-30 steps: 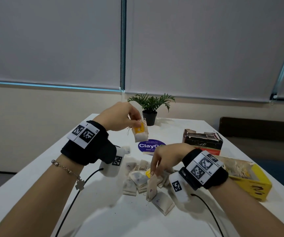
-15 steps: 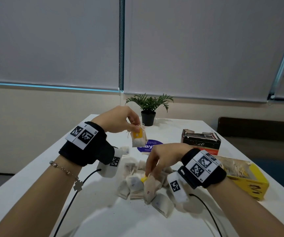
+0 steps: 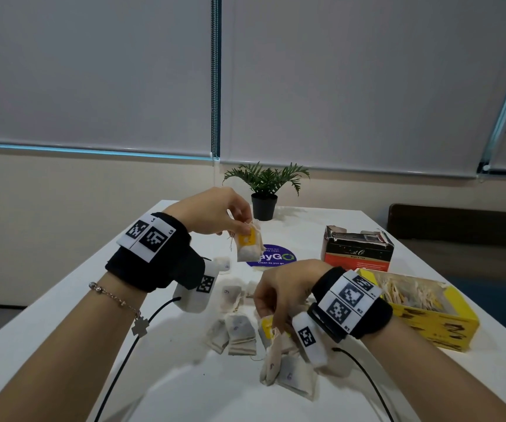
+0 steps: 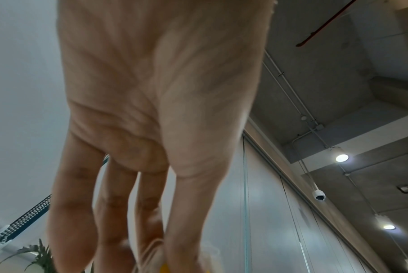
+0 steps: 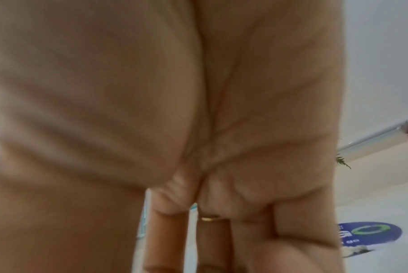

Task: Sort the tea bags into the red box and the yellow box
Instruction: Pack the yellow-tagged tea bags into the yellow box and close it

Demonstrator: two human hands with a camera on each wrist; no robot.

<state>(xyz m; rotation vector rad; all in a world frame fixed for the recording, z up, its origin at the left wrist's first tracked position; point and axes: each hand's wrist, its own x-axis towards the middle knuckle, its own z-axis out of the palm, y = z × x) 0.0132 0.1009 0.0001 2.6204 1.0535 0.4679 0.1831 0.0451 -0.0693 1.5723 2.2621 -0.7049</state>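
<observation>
My left hand (image 3: 243, 229) is raised over the far middle of the white table (image 3: 166, 388) and pinches a yellow-tagged tea bag (image 3: 247, 246), which dangles below the fingers. In the left wrist view the fingers point down, with the bag's paper edge (image 4: 151, 255) between them. My right hand (image 3: 271, 318) reaches down into the pile of tea bags (image 3: 239, 328) and pinches a bag by its yellow tag (image 3: 266, 326). The red box (image 3: 358, 254) stands open at the back right. The yellow box (image 3: 428, 321), in front of it, holds several bags.
A small potted plant (image 3: 264, 190) stands at the table's far edge. A round blue sticker (image 3: 276, 259) lies flat behind the pile and shows in the right wrist view as the sticker (image 5: 367, 233). Black cables (image 3: 130, 351) run from both wrist cameras toward me.
My right hand has shifted slightly left and dug its fingers lower into the pile, onto the yellow tag. My left hand still holds its tea bag in about the same place.
</observation>
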